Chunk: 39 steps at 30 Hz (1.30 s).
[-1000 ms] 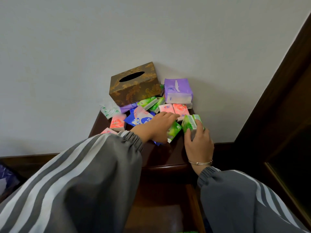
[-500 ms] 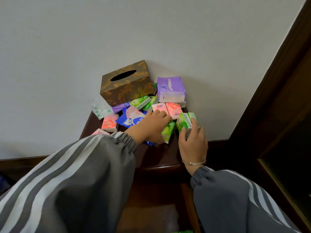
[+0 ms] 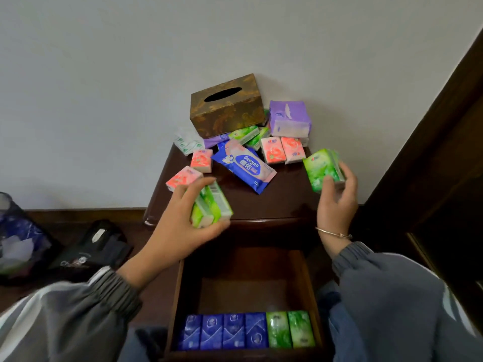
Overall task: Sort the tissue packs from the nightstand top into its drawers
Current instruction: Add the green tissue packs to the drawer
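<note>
My left hand (image 3: 180, 228) grips green tissue packs (image 3: 211, 207) above the front edge of the dark wooden nightstand (image 3: 282, 202). Off the right front corner, a single green tissue pack (image 3: 322, 168) is held in my right hand (image 3: 335, 202). On the top lie several pink packs (image 3: 283, 150), a blue Deeyeo wipes pack (image 3: 244, 165), more green packs (image 3: 247, 134), a white-green pack (image 3: 188, 145) and a purple pack (image 3: 290, 118). Below, the open drawer (image 3: 183, 296) holds a front row of blue packs (image 3: 222, 331) and two green packs (image 3: 290, 329).
A gold-brown tissue box (image 3: 227, 105) stands at the back of the nightstand against the white wall. A dark bag (image 3: 91, 246) and a bin with a blue liner (image 3: 18, 239) sit on the floor to the left. Dark wooden furniture (image 3: 444, 165) rises on the right.
Both hands have lifted green packs off the nightstand and pulled back toward me. The view has tilted down, and the open drawer with its row of packs now shows.
</note>
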Each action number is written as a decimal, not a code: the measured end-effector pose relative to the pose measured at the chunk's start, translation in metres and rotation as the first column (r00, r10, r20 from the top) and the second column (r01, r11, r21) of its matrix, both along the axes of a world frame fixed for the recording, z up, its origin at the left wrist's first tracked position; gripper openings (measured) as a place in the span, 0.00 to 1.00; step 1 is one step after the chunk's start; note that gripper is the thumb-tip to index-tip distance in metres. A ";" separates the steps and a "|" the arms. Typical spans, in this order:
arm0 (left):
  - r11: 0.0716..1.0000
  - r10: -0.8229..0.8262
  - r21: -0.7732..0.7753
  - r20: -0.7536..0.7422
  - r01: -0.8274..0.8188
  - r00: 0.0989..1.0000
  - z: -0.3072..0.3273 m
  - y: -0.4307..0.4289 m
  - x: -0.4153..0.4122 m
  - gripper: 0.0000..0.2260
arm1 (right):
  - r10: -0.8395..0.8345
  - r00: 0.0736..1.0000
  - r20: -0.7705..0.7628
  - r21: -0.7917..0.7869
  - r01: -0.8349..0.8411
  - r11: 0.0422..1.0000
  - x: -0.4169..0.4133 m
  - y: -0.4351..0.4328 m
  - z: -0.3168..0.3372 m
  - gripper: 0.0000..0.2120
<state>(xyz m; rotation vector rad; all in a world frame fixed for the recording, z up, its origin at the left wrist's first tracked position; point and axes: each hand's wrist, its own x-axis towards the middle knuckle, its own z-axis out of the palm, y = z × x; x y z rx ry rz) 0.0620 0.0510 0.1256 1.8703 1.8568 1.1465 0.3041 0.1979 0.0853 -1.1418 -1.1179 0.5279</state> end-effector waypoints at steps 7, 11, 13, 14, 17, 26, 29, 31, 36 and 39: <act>0.949 0.132 -0.311 0.260 -0.046 0.956 -0.095 -0.074 -0.011 0.28 | 0.329 0.933 -0.145 -0.560 -0.352 0.750 0.040 -0.123 -0.016 0.09; 0.907 0.172 -0.420 0.298 -0.033 0.939 -0.131 -0.080 0.007 0.26 | 0.282 0.910 -0.305 -0.886 -0.380 0.267 0.045 -0.150 -0.065 0.09; 0.889 0.198 -0.457 0.301 -0.041 0.933 -0.141 -0.080 0.015 0.27 | 0.232 0.905 -0.358 -0.905 -0.397 0.154 0.040 -0.150 -0.087 0.11; 0.881 0.215 -0.471 0.304 -0.049 0.928 -0.145 -0.080 0.018 0.27 | 0.230 0.909 -0.348 -0.911 -0.385 0.146 0.036 -0.146 -0.098 0.11; 0.862 0.257 -0.502 0.308 -0.073 0.916 -0.153 -0.082 0.021 0.28 | 0.226 0.944 -0.241 -0.929 -0.292 0.227 0.018 -0.131 -0.123 0.13; 0.817 0.370 -0.558 0.313 -0.145 0.875 -0.178 -0.083 0.003 0.30 | 0.392 0.914 0.102 -0.974 0.011 0.227 -0.017 -0.112 -0.170 0.21; 0.813 0.354 -0.571 0.324 -0.117 0.877 -0.183 -0.080 0.004 0.30 | 0.528 0.827 0.195 -0.977 0.119 0.175 -0.017 -0.106 -0.172 0.22; 0.814 0.340 -0.571 0.327 -0.102 0.882 -0.185 -0.079 0.005 0.29 | 0.633 0.740 0.226 -0.974 0.167 0.153 -0.016 -0.100 -0.173 0.21; 0.816 0.325 -0.573 0.354 -0.071 0.877 -0.188 -0.073 0.009 0.29 | 0.797 0.460 0.393 -0.914 0.291 0.283 -0.008 -0.088 -0.177 0.21; 0.814 0.331 -0.577 0.353 -0.075 0.875 -0.191 -0.071 0.008 0.29 | 0.808 0.289 0.513 -0.858 0.201 0.473 -0.008 -0.079 -0.180 0.23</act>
